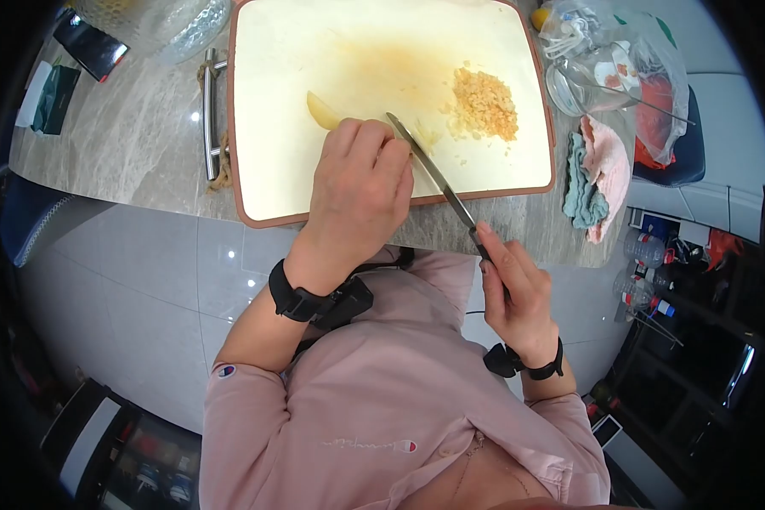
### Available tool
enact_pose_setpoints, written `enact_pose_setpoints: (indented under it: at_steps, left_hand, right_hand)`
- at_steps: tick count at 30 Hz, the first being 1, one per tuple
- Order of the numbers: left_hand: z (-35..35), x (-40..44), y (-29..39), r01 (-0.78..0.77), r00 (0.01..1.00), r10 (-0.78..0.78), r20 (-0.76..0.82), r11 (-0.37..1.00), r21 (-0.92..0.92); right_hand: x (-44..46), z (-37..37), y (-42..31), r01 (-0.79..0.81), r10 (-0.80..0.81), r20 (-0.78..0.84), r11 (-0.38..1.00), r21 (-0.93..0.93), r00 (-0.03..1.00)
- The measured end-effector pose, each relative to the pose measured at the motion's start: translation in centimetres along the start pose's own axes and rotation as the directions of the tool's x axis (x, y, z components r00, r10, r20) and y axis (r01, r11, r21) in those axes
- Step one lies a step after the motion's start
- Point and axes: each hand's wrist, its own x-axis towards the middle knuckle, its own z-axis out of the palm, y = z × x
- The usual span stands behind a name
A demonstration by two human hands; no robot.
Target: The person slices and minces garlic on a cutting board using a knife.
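Observation:
My right hand [518, 293] grips the black handle of a kitchen knife [438, 177]. The blade slants up and left over the front of a white cutting board [272, 170] with a brown rim. Close beside the blade, my left hand [361, 183] is closed, its fingers curled down onto the board; what lies under them is hidden. A pale yellow wedge [321, 111], possibly ginger or potato, shows at the left hand's far-left edge. Thin pale slivers [429, 136] lie just right of the blade. Farther right is a heap of finely chopped orange-yellow bits [484, 102].
A metal-handled rack or tray [212, 119] borders the board's left side. Green and pink cloths [593, 183] lie at the right counter edge, below a glass bowl [574, 85] and plastic bags [659, 93]. A phone-like black object [91, 44] and small dark box [57, 100] are at left.

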Motion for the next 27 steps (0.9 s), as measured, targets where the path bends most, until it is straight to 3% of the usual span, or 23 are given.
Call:
enact_pose_setpoints:
  at_steps: [9, 21, 27]
  left_hand:
    - [-0.2, -0.1, 0.0, 0.007, 1.0, -0.007, -0.006, 1.0, 0.002]
    - [0.1, 0.0, 0.0, -0.002, 1.0, 0.002, 0.002, 1.0, 0.004]
    - [-0.1, -0.1, 0.0, -0.002, 1.0, 0.002, -0.011, 1.0, 0.014]
  right_hand:
    - [0.5, 0.7, 0.9, 0.04, -0.035, -0.081, 0.997, 0.071, 0.996]
    - [0.6, 0.4, 0.4, 0.016, -0.016, 0.006, 1.0, 0.003, 1.0]
    - [0.5, 0.6, 0.9, 0.053, -0.047, -0.076, 0.996, 0.067, 0.996]
